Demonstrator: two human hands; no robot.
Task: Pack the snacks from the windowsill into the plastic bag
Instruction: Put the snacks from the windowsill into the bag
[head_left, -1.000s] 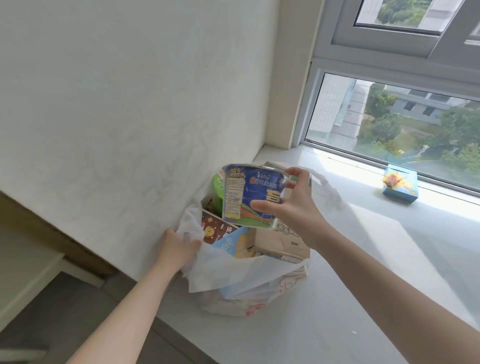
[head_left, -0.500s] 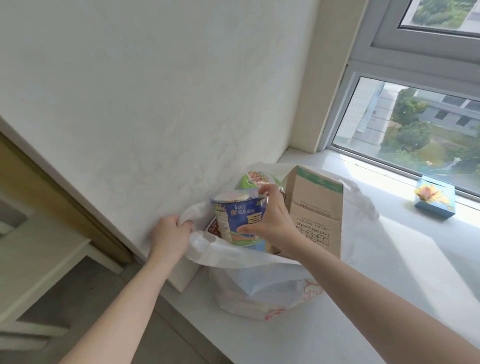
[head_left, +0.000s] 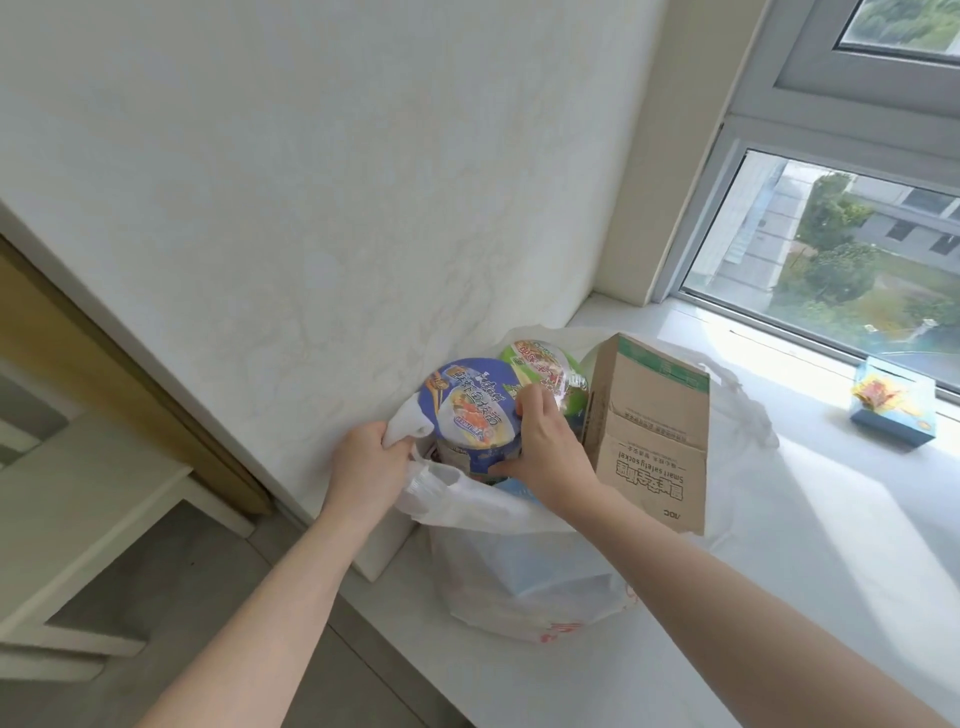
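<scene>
White plastic, thin and crumpled: the bag (head_left: 524, 577) stands on the windowsill (head_left: 810, 582) at its left end, close against the wall (head_left: 311, 208), with its mouth pulled wide. The left hand (head_left: 366, 462) grips a bunch of the bag's rim on the left side, fingers curled round the plastic. The right hand (head_left: 550, 452) holds a blue noodle cup (head_left: 470, 410) in the bag's mouth, fingertips on the right edge of its lid and thumb pressed to its near side. The cup sits upright, lid up, its lower part below the rim; the gripped rim overlaps the lid's left edge.

Just behind it, also in the bag, is a green cup (head_left: 545, 366) with its lid tilted toward the camera. To the right of both cups a brown cardboard box (head_left: 649, 441) stands on end in the bag, upside down by its print, rising well above the rim. A pale blue pack shows through the bag's near wall, and red print marks the plastic near the bottom.

Well apart to the right, a small blue box (head_left: 896, 410) lies on the sill near the window (head_left: 831, 249), in sunlight. Left of the sill are grey floor and a white piece of furniture (head_left: 78, 519).
</scene>
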